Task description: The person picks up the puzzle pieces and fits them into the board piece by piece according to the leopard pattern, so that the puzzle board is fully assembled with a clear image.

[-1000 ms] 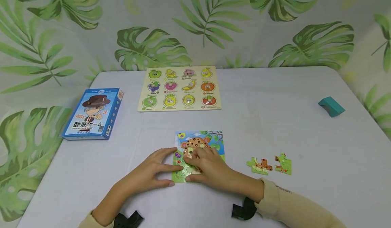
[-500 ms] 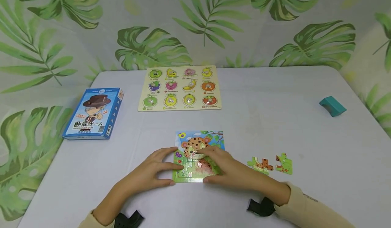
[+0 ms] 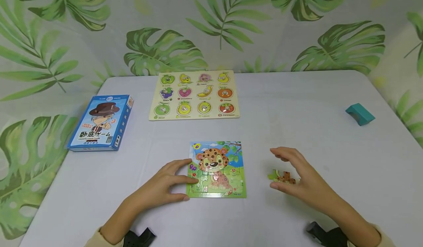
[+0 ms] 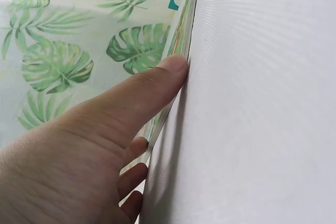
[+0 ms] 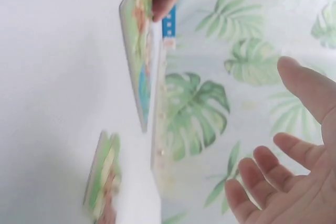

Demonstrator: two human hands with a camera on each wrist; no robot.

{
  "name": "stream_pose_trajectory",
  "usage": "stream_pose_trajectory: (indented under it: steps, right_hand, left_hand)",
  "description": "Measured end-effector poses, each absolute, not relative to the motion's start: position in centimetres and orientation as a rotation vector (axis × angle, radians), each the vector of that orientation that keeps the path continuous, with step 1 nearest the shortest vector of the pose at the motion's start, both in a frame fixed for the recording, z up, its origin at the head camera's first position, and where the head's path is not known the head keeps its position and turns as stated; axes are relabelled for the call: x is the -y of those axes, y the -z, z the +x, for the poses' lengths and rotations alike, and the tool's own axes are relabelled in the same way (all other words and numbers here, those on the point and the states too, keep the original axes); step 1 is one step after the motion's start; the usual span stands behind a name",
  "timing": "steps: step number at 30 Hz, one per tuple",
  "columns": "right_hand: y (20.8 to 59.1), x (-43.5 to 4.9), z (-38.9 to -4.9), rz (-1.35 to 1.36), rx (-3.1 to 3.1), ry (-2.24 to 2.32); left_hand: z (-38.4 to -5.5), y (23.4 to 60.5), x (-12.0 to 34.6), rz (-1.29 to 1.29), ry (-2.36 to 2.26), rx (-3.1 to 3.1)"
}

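Observation:
A leopard jigsaw board (image 3: pixel 228 182) lies in front of me, with pieces across its upper part and lower left; its lower right shows a paler print. My left hand (image 3: pixel 165 182) rests spread at the board's left edge, fingertips touching it. In the left wrist view the thumb (image 4: pixel 152 87) presses along the board's edge. Over to the right, my right hand (image 3: pixel 308 182) hovers with thumb and fingers apart, holding nothing. Between them shows a loose spotted puzzle piece (image 3: pixel 284 177), also in the right wrist view. A second loose piece is almost wholly hidden behind that hand.
A wooden fruit peg board (image 3: pixel 195 96) lies at the table's back. To the left is a blue game box (image 3: pixel 100 124). A teal arched block (image 3: pixel 360 114) sits near the right edge. Black camera mounts (image 3: pixel 140 237) are on the wrists. Leaf-patterned cloth hangs behind.
My right hand has left the leopard board and moved right, over the loose pieces, its fingers spreading. The board's lower right came into view. My left hand has stayed put.

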State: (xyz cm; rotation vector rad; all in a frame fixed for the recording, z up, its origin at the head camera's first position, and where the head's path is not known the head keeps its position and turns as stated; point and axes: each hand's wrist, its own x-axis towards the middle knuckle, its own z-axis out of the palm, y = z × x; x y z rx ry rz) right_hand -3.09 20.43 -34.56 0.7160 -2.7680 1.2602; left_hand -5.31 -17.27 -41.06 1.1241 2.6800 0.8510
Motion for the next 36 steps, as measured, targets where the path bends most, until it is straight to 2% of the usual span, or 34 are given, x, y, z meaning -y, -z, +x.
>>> stream_pose_trajectory:
  steps: [21, 36]
  right_hand:
    - [39.7, -24.4, -3.6, 0.668, 2.867, -1.203]
    - [40.4, -24.8, -3.6, 0.751, 2.934, -0.923]
  left_hand:
    - [-5.2, 40.9, 17.2, 1.090, -0.857, -2.667]
    - [-5.2, 40.9, 17.2, 1.074, -0.862, -2.662]
